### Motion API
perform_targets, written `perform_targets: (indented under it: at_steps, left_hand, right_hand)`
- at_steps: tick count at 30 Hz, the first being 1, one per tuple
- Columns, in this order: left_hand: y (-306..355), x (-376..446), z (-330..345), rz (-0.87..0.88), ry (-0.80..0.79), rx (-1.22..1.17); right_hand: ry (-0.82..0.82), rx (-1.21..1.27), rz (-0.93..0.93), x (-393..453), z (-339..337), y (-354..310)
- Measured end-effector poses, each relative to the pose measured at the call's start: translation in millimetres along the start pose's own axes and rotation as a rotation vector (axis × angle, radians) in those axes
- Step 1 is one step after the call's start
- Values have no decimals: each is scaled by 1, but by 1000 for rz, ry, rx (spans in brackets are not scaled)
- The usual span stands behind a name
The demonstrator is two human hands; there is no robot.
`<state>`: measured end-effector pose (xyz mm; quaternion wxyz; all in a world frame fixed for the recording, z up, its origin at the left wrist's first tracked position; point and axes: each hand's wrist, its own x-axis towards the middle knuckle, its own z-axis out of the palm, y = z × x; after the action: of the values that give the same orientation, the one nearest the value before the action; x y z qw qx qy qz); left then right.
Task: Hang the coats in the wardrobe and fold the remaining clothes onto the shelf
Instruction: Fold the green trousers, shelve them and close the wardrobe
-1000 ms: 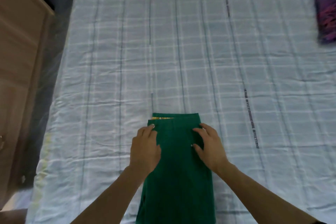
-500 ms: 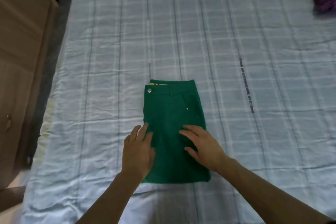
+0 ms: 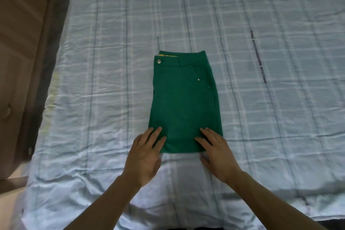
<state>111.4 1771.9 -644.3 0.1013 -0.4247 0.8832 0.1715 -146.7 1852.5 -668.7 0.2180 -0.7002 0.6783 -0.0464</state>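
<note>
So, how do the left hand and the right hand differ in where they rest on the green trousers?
The left hand lies at the near left corner of the green trousers, the right hand at the near right corner. The left fingers point up and right, the right fingers up and left. Both are flat, fingers straight.

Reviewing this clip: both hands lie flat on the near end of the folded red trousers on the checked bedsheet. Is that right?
The colour is wrong. The head view shows folded green trousers, not red. The rest holds: the left hand and right hand lie flat on their near end, on the checked bedsheet.
</note>
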Motion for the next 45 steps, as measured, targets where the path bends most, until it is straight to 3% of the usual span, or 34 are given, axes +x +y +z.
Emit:
perform_targets:
  at_steps: [6,13,21,30,37,45]
  left_hand:
    - [2,18,9,127,190,114]
    - [-1,22,12,138,341,75]
    - [5,-3,-5,114,325,-35]
    - [22,-60,23,136,165,-125]
    - [13,-43,-8,82,253,-380]
    - [4,18,-42,-160,505,-705]
  right_hand:
    - [190,-98,42,0,4,15]
    - [211,-116,115,8,-2,16]
    - [99,-7,104,-1,-19,10]
    - [-57,76,9,-61,-10,-1]
    - [70,341,51,-46,-40,11]
    - [250,730,222,19,-79,16]
